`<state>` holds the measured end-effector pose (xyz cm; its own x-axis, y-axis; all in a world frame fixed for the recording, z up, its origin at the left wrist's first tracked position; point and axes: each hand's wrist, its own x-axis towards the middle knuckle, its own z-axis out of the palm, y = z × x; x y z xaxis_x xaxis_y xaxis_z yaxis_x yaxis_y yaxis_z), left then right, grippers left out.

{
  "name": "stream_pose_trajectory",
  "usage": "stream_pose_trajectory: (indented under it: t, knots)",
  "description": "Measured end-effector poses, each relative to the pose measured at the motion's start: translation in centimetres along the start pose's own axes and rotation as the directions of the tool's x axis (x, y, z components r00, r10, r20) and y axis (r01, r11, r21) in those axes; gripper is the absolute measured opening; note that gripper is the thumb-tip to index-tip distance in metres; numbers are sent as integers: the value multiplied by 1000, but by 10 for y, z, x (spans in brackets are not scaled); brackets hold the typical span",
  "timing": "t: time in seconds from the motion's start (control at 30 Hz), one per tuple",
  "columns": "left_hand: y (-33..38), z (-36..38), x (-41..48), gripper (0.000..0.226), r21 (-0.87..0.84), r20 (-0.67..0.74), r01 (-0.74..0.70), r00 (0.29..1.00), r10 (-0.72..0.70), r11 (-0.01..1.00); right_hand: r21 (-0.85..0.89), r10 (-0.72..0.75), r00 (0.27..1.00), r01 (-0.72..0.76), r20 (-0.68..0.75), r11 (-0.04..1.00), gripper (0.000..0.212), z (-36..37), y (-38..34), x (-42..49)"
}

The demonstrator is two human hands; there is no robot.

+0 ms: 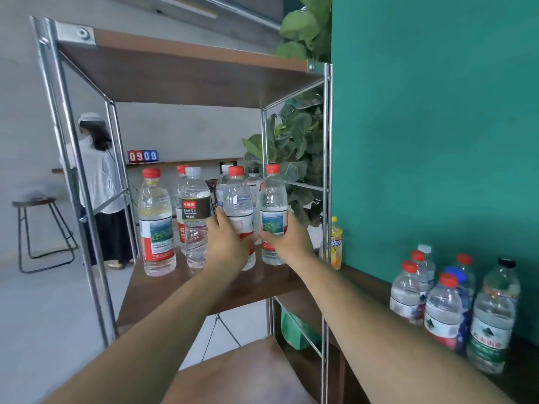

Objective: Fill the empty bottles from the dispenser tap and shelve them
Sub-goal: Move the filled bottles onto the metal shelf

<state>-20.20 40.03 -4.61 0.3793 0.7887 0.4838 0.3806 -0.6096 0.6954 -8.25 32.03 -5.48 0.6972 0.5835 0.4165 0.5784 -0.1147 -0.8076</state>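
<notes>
The fingers of the left hand are hidden behind the middle bottle it holds, so only the thumb and the back of the hand show. The right hand is wrapped round the end bottle – thumb on one side, fingers on the other. Both bottles stand upright on the shelf, close side by side. More bottles stand behind them, too mixed up to count. A yellow bottle peeks out from behind a shiny pole. A person far back is partly covered by the left pole.

The bottles are clear, bumpy plastic with round red caps and labels. 2 more stand to the left – a tall bottle with a red cap and a black-label bottle with a pale cap. The shelf is dark brown wood on silver metal poles. A bunch of bottles sits on the counter by the flat green wall.
</notes>
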Motion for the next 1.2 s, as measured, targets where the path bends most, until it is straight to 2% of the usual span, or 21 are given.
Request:
stream_pose_trajectory:
  t: [0.1, 0.33, 0.5, 0.67, 0.8, 0.9, 0.97, 1.1, 1.2]
  knots:
    - [-4, 8, 3, 101, 58, -28, 14, 1000, -12, 998, -45, -26, 1000, 26, 9, 999, 73, 21, 25, 16]
    - [-4, 19, 18, 96, 165, -11, 65, 998, -64, 984, -26, 14, 999, -13, 46, 1000, 49, 21, 21, 9]
    - [-7, 25, 24, 89, 116, -37, 48, 998, -44, 992, -47, -10, 999, 12, 43, 999, 53, 28, 26, 11]
    - [-10, 29, 33, 85, 78, -22, 95, 995, -93, 992, -64, -35, 998, 39, 60, 997, 52, 27, 25, 10]
    - [-16, 28, 28, 81, 50, -19, 90, 996, -89, 995, -163, -90, 995, 97, 45, 982, 50, 13, 25, -8]
    - [-15, 25, 1, 77, 98, -55, -12, 998, 18, 995, -238, -115, 992, 122, 43, 964, 55, -8, 24, -30]
    - [-11, 23, -25, 69, 149, -78, -145, 984, 158, 978, -265, -165, 986, 164, 21, 950, 56, -23, 24, -50]
    - [4, 34, -74, 44, 116, -10, -504, 861, 508, 856, -320, -233, 971, 207, -46, 924, 50, -59, 37, -96]
    - [24, 60, -107, 37, -36, 66, -619, 782, 620, 785, -347, -253, 959, 196, -127, 917, 46, -90, 59, -130]
